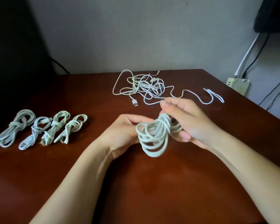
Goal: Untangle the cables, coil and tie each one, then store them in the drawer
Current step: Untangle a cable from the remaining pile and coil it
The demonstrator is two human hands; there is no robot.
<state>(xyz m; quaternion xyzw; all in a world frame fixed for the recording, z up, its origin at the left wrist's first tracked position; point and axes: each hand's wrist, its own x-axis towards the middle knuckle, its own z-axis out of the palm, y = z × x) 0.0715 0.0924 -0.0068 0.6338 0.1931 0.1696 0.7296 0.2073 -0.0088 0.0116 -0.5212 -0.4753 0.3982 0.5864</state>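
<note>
While held above the reddish-brown wooden tabletop (152, 188), centre, one white coiled cable (153, 139): left-hand grip (126, 131) curled round its 9 o'clock loops, right-hand grip (189, 122) pinching the wrapped neck at 1 o'clock. Four tied white cable bundles (39, 128): one row on the tabletop, 9 o'clock. Tangled heap of white cables (142, 86): 12 o'clock, silver USB plug (135, 103) showing. Loose white cable end (217, 97): 2 o'clock, near the edge.
</note>
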